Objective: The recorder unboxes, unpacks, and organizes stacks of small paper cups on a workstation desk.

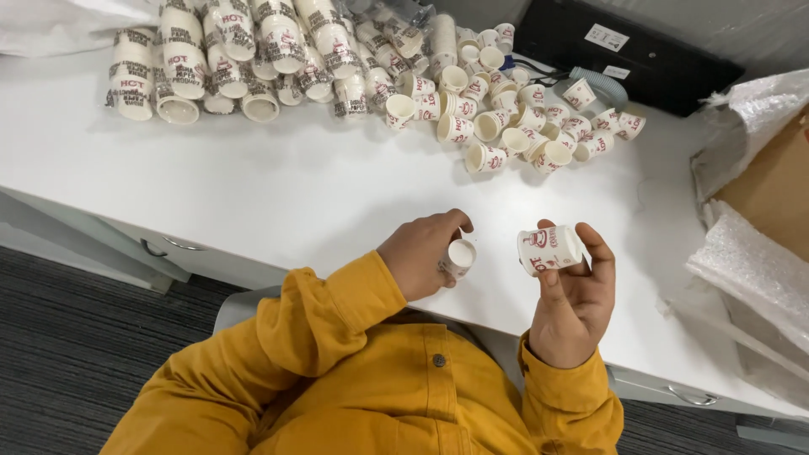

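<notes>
Mid-sorting by the look of it: left hand (419, 253) clenched round one small paper cup (459, 257), right hand (573, 295) grasping another small printed cup (549, 249), both held above the white bench (295, 194). Probably nesting next, rims lined up. Loose pile of cups (514, 118) beyond.

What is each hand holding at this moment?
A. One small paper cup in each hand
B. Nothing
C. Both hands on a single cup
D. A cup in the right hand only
A: the left hand grips a small cup, and the right hand holds another cup, above the white table.
</notes>
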